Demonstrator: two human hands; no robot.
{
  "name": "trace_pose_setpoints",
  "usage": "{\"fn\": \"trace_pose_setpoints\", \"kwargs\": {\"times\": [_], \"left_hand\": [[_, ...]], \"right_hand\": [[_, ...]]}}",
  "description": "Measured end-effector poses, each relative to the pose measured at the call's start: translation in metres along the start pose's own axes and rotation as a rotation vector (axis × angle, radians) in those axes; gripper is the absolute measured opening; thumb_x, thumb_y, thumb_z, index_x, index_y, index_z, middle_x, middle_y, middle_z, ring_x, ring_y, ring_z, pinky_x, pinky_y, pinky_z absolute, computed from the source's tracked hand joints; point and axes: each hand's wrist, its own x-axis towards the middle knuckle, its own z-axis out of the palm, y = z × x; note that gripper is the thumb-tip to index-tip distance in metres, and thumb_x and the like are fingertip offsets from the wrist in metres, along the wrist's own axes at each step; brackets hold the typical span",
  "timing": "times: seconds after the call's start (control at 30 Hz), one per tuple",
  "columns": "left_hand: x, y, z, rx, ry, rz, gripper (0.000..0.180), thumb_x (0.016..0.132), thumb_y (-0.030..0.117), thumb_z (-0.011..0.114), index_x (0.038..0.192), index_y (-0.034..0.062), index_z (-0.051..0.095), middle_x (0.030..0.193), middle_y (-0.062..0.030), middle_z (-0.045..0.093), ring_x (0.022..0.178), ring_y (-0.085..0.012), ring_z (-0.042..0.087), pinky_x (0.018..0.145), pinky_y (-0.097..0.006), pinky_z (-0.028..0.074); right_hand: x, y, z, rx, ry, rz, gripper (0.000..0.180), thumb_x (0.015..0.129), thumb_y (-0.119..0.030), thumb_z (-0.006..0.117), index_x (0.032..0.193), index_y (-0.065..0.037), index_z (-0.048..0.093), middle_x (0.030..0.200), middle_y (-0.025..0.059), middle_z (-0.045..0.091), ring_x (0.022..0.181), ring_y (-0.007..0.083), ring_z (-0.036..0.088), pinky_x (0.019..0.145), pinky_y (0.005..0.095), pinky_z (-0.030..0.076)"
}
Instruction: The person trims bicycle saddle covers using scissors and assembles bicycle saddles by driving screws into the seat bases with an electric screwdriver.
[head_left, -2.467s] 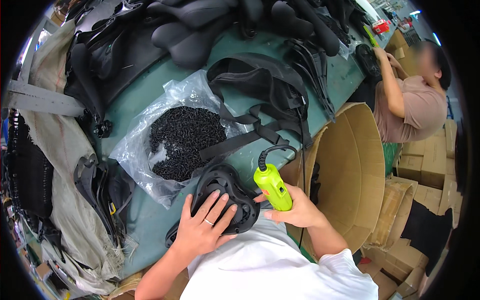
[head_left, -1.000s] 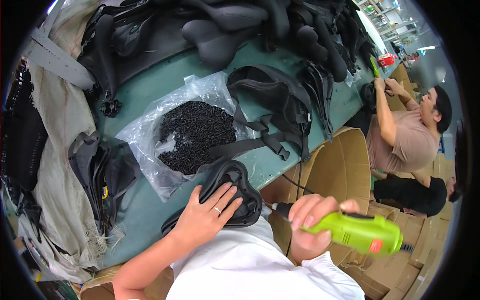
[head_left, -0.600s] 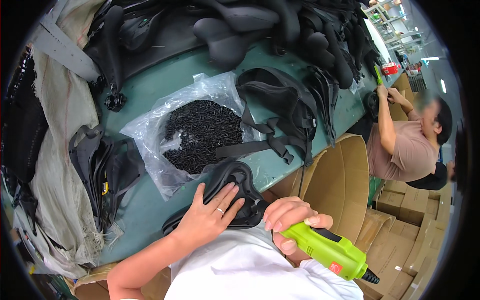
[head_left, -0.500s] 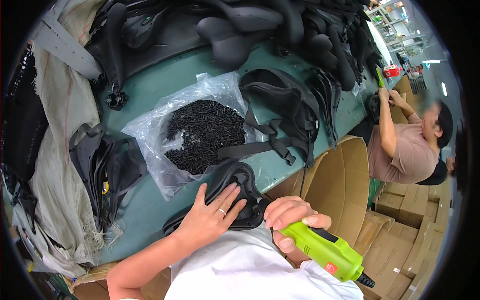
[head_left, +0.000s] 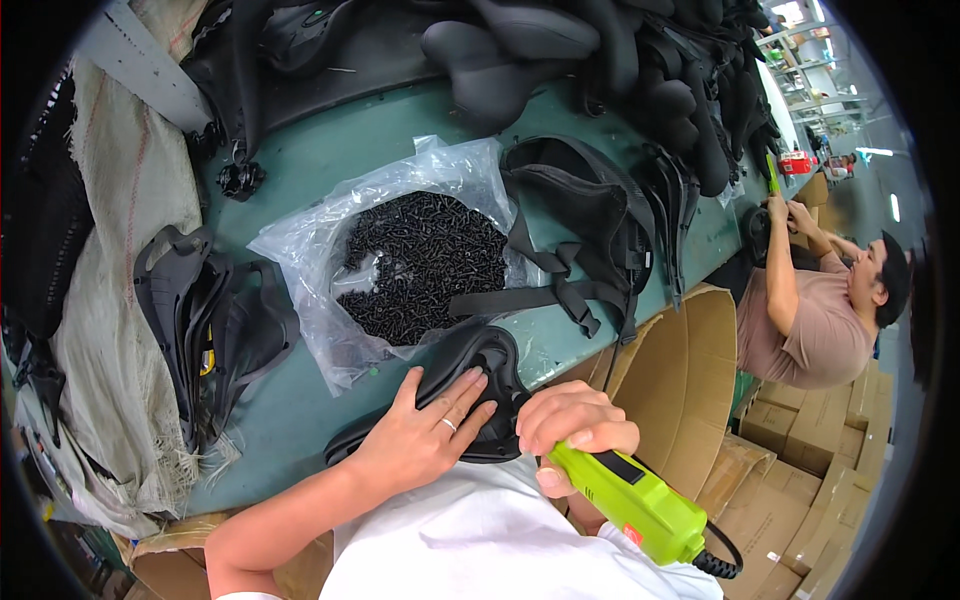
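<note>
A black bicycle saddle (head_left: 507, 372) lies underside up at the bench's near edge, against my white shirt. My left hand (head_left: 437, 428), a ring on one finger, rests on it with fingers stretched out and spread. Wrapped round the front of a lime-green electric screwdriver (head_left: 640, 505) is my right hand (head_left: 578, 430), at the saddle's right side. The tool's tip is hidden behind my fingers, so I cannot tell whether it touches the saddle. Its black cord curls from the rear end.
Beyond the saddle, an open plastic bag (head_left: 310, 250) holds many black screws (head_left: 440, 260). A black strapped bag (head_left: 585, 200) lies beside it. Black saddle shells (head_left: 215, 330) stand left; padded saddles (head_left: 490, 70) pile at the back. Right are an open carton (head_left: 690, 370) and another person (head_left: 810, 310).
My right hand and the screwdriver have shifted slightly left, closer over the saddle's edge. My left hand stays on the saddle. The other person's arms and head have shifted slightly.
</note>
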Motion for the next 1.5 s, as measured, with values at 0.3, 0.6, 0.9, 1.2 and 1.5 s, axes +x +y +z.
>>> {"fn": "trace_pose_setpoints", "kwargs": {"times": [0.3,0.6,0.9,1.2,1.5], "left_hand": [[0.003,0.004,-0.005,0.012,0.062,0.012,0.043,0.096,0.02,0.061,0.135,0.0059,0.072,0.15,-0.0197,0.064,0.149,-0.0283,0.054,0.105,-0.063,0.049],[0.018,-0.002,-0.026,-0.184,0.141,0.137,0.047,0.083,0.036,0.081,0.119,0.0071,0.075,0.136,-0.0129,0.07,0.132,-0.0327,0.065,0.105,-0.059,0.048],[0.05,-0.065,-0.076,0.18,0.103,-0.339,0.022,0.089,0.023,0.08,0.094,0.0056,0.068,0.09,-0.0133,0.068,0.09,-0.0335,0.068,0.08,-0.047,0.053],[0.0,-0.072,-0.067,0.248,0.125,-0.212,0.043,0.094,0.046,0.078,0.081,0.0071,0.063,0.08,-0.0119,0.066,0.08,-0.0319,0.067,0.084,-0.043,0.048],[-0.006,-0.084,-0.08,0.197,0.28,-0.17,0.04,0.095,0.036,0.079,0.07,0.0115,0.059,0.06,-0.0053,0.057,0.058,-0.0285,0.06,0.068,-0.042,0.046]], "right_hand": [[-0.017,0.001,0.005,0.005,0.206,0.066,0.045,0.094,-0.007,0.076,0.124,-0.01,0.043,0.078,0.0089,0.065,0.058,0.0226,0.064,0.058,0.0394,0.059],[-0.006,-0.028,0.001,0.228,0.3,0.082,0.055,0.09,0.002,0.08,0.133,-0.007,0.046,0.08,0.0096,0.064,0.062,0.0209,0.061,0.059,0.0371,0.055],[-0.023,-0.038,0.011,0.033,0.321,0.187,0.05,0.095,-0.005,0.077,0.128,-0.011,0.04,0.077,0.0074,0.059,0.059,0.0204,0.058,0.057,0.0364,0.055],[-0.018,-0.046,-0.003,-0.021,0.581,0.522,0.048,0.091,0.001,0.076,0.129,-0.001,0.047,0.079,0.011,0.063,0.06,0.0209,0.063,0.057,0.0352,0.056],[-0.004,-0.05,-0.008,-0.059,0.63,0.539,0.049,0.089,0.002,0.077,0.129,0.0,0.049,0.078,0.0103,0.065,0.06,0.0183,0.064,0.057,0.0326,0.056]]}}
